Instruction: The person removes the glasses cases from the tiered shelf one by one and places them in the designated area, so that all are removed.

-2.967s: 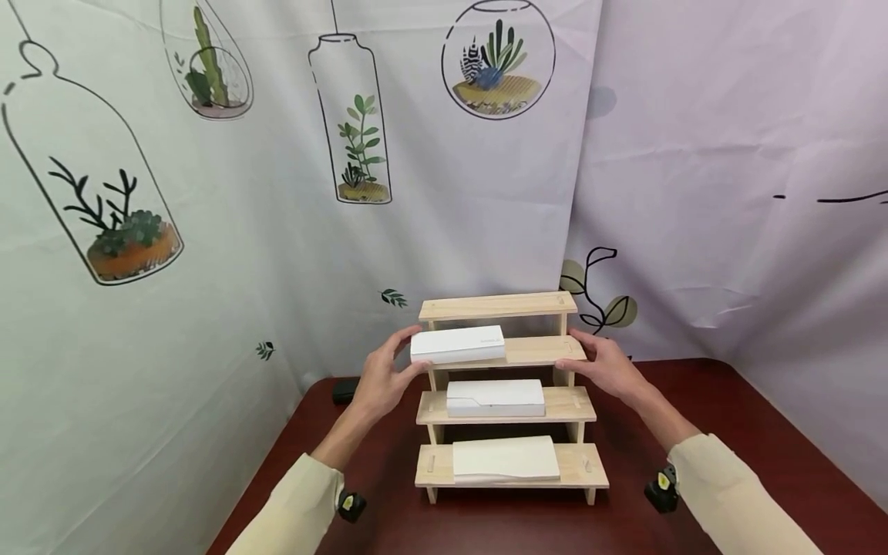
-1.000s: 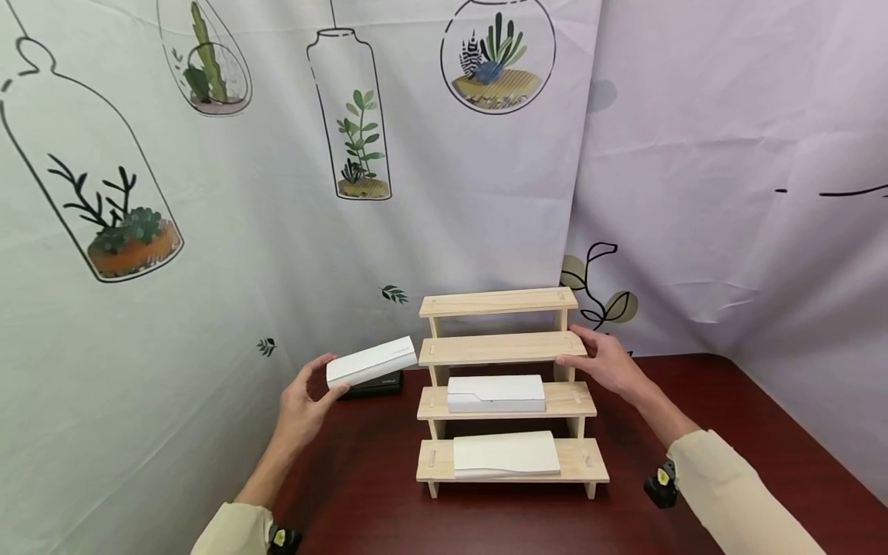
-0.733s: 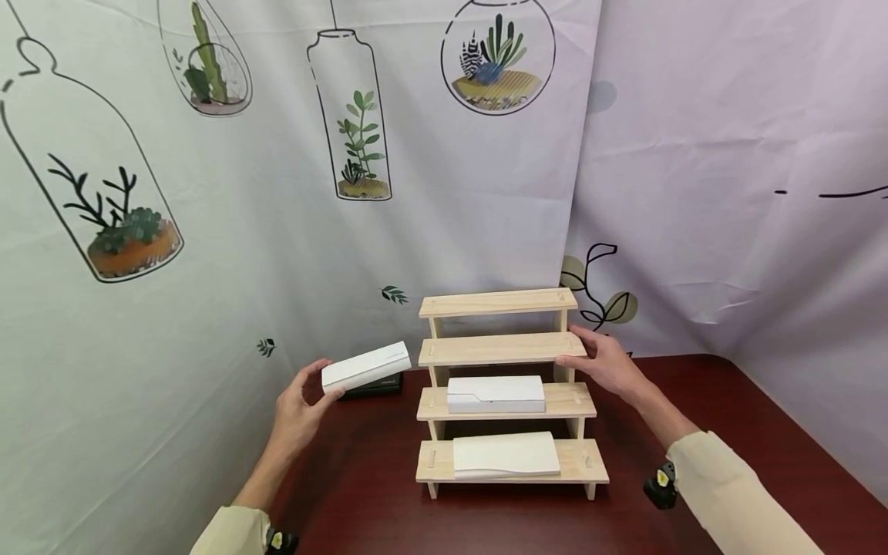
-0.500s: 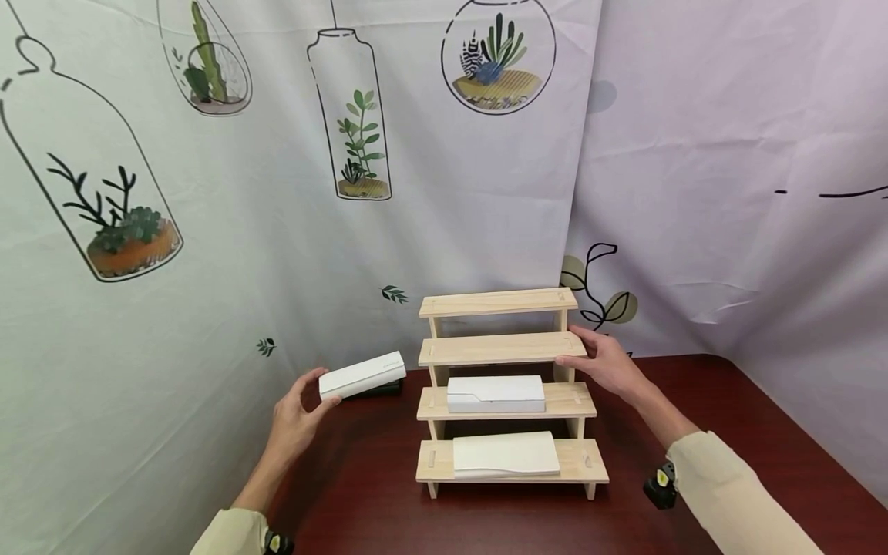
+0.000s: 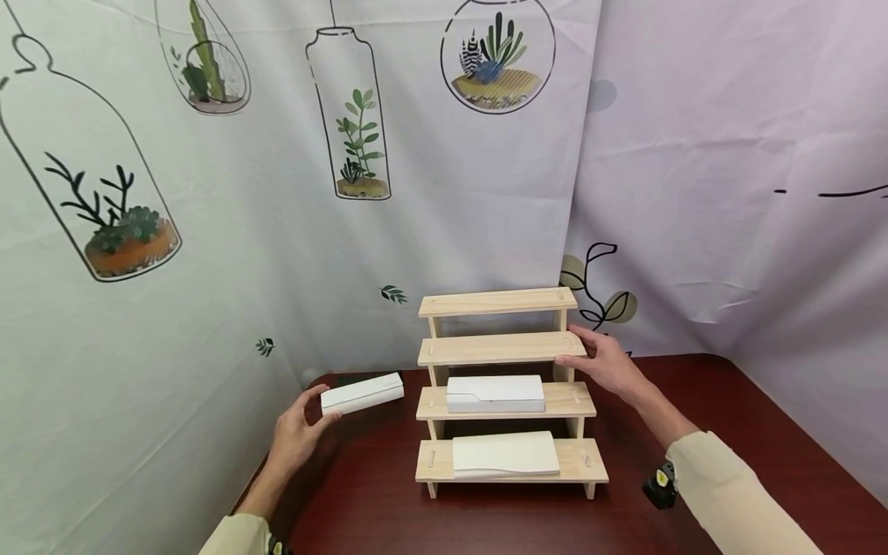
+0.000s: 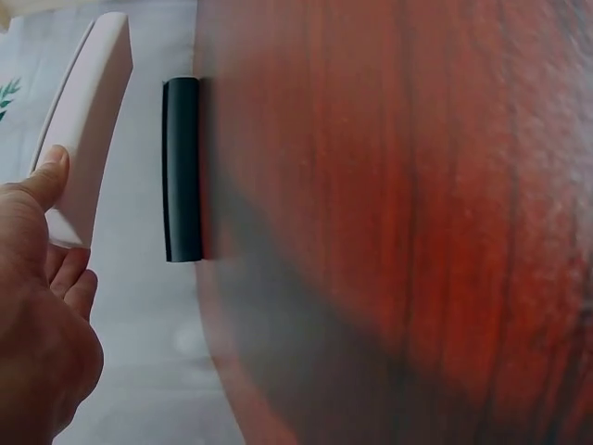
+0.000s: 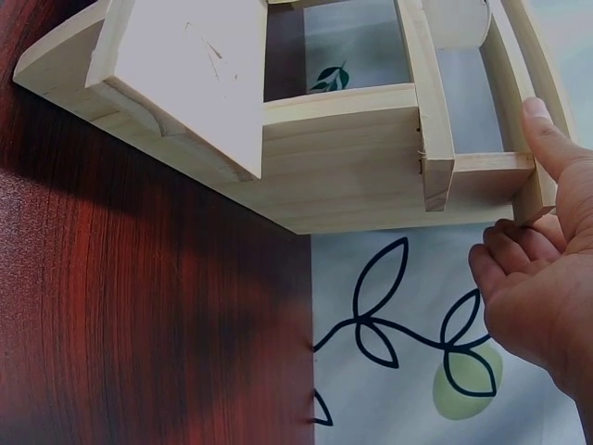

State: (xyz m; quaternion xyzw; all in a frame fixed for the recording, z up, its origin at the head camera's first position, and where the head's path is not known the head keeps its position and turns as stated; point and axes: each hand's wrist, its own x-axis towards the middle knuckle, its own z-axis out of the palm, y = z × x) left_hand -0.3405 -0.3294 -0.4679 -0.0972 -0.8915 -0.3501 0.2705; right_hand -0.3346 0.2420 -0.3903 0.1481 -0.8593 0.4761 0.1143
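Note:
My left hand (image 5: 294,438) pinches one end of a white glasses case (image 5: 362,394) between thumb and fingers, left of a four-step wooden display rack (image 5: 502,349). In the left wrist view, the thumb lies on the near face of the white glasses case (image 6: 88,130), fingers beneath. A dark glasses case (image 6: 182,169) lies on the table at its far edge, mostly hidden behind the white one in the head view. My right hand (image 5: 607,364) grips the right end of the rack's second board from the top; in the right wrist view its thumb (image 7: 547,134) presses the board's edge.
One white glasses case (image 5: 496,395) sits on the third step down and a flatter white case (image 5: 506,455) on the lowest. The rack stands on a dark red table (image 5: 388,493). Behind hangs a pale curtain (image 5: 416,231) printed with plants.
My left hand has taken the white glasses case off the second board, carried it left, and lowered it towards the table. My right hand keeps its grip on the rack.

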